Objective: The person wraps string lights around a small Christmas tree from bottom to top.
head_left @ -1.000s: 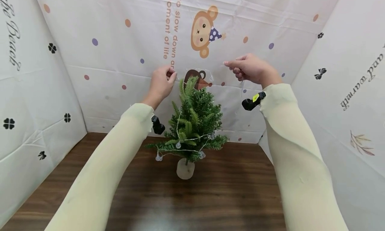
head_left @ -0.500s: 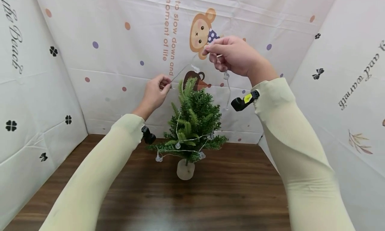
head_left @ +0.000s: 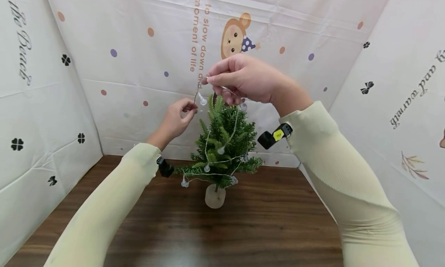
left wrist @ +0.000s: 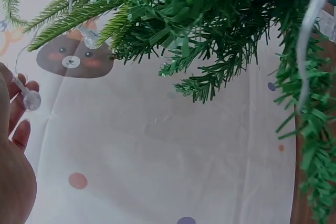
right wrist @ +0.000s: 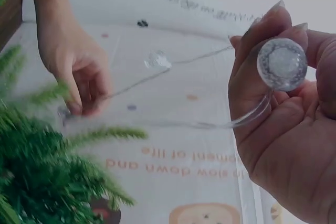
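In the head view a small green artificial Christmas tree (head_left: 226,128) stands on a pale round base (head_left: 214,196). A string of fairy lights with clear round bulbs (head_left: 207,168) winds round its lower branches. To the left of the treetop, my left hand (head_left: 175,120) pinches the thin cord. My right hand (head_left: 248,79) is above and in front of the top, the cord between thumb and fingers. One bulb (head_left: 202,100) hangs on the short span between the hands. From the right hand, more string drops across the tree's front. A clear bulb (right wrist: 282,64) lies against the right fingers in the right wrist view.
A brown wood-grain table (head_left: 174,228) carries the tree. Printed white cloth (head_left: 132,73) rises close behind it, with more white cloth on the left and right sides. Small black cameras (head_left: 274,135) are strapped to both wrists.
My right hand has swept left across the treetop, bringing the string over the front of the tree. My left hand has moved slightly down and left, still pinching the cord.
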A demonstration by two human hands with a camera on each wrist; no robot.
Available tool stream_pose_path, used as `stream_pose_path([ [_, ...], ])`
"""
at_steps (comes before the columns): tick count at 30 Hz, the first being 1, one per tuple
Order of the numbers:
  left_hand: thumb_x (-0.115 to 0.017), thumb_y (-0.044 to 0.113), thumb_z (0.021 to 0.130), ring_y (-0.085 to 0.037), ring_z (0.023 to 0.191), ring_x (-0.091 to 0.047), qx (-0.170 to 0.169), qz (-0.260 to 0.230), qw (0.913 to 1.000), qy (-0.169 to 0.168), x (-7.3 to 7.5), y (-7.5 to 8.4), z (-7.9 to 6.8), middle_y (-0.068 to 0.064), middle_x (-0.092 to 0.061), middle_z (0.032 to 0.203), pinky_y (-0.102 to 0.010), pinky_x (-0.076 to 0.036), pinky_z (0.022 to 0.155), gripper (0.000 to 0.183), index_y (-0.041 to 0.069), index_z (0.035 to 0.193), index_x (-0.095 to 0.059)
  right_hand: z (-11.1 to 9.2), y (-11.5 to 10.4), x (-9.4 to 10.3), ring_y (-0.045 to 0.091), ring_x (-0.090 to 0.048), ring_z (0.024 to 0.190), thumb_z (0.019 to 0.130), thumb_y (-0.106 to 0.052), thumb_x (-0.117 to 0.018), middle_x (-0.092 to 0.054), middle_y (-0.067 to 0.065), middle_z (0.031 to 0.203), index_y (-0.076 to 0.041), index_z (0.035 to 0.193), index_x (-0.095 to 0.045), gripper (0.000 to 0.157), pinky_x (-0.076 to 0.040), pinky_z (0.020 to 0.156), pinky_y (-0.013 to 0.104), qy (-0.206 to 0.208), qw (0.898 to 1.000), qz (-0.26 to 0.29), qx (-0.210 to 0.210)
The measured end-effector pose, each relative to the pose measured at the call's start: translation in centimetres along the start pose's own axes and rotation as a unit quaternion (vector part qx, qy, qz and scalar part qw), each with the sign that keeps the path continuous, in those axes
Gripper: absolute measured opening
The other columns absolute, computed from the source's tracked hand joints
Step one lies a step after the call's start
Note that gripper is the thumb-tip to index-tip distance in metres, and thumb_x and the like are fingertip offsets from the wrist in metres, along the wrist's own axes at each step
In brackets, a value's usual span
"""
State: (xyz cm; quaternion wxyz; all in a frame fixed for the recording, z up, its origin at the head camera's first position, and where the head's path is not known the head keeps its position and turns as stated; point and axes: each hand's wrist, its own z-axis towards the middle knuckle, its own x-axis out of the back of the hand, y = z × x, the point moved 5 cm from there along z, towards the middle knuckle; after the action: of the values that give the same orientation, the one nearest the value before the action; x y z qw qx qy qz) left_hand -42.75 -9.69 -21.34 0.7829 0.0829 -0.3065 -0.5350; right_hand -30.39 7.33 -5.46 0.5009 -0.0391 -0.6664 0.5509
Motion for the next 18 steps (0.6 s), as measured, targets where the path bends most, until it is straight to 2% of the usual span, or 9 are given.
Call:
stream_pose_path([
  [3,-0.058,0.012,0.092,-0.013,0.090,-0.060,-0.017,0.000,0.9999,-0.002,0.1,0.2,-0.5,-0.006,-0.066,0.097,-0.042,-0.049,0.084,0.009,0.009,0.098,-0.064,-0.6,-0.2,-1.0,0.014,-0.051,0.050,0.096,-0.021,-0.054,-0.057,0.010,0.078,-0.007,0.115,-0.062,0.025,-0.042,0.041,0.029,-0.002,1.000,-0.010,0.007],
  [5,-0.058,0.011,0.092,-0.012,0.090,-0.060,-0.033,0.003,0.9994,-0.005,0.2,0.6,-0.8,-0.007,-0.066,0.097,-0.039,-0.049,0.082,0.009,0.009,0.099,-0.064,-1.1,-0.3,-1.5,0.015,-0.051,0.049,0.096,-0.023,-0.055,-0.057,0.011,0.076,-0.008,0.113,-0.064,0.024,-0.042,0.041,0.030,0.003,1.000,-0.016,0.014],
  [10,-0.059,0.013,0.092,-0.010,0.086,-0.059,-0.093,0.029,0.9952,-0.015,0.5,2.0,-1.5,-0.001,-0.066,0.093,-0.030,-0.045,0.074,0.009,0.014,0.099,-0.065,-3.2,-0.3,-2.0,0.018,-0.049,0.045,0.093,-0.031,-0.059,-0.052,0.010,0.066,-0.010,0.107,-0.067,0.027,-0.040,0.037,0.033,0.035,0.998,-0.024,0.038],
  [13,-0.061,0.012,0.091,-0.008,0.084,-0.059,-0.135,0.051,0.9891,-0.032,0.5,3.0,-1.8,0.003,-0.065,0.093,-0.027,-0.047,0.072,0.011,0.014,0.100,-0.065,-4.6,0.1,-2.1,0.018,-0.046,0.043,0.093,-0.031,-0.059,-0.050,0.008,0.062,-0.008,0.106,-0.068,0.028,-0.037,0.035,0.035,0.053,0.997,-0.016,0.049],
  [18,-0.062,0.005,0.088,-0.009,0.079,-0.060,-0.204,0.071,0.9731,-0.080,0.0,5.1,-2.3,-0.003,-0.067,0.092,-0.025,-0.051,0.072,0.012,0.009,0.099,-0.065,-6.7,1.2,-2.3,0.018,-0.039,0.039,0.094,-0.027,-0.058,-0.048,0.006,0.058,-0.003,0.105,-0.067,0.027,-0.029,0.031,0.037,0.065,0.996,0.004,0.066],
])
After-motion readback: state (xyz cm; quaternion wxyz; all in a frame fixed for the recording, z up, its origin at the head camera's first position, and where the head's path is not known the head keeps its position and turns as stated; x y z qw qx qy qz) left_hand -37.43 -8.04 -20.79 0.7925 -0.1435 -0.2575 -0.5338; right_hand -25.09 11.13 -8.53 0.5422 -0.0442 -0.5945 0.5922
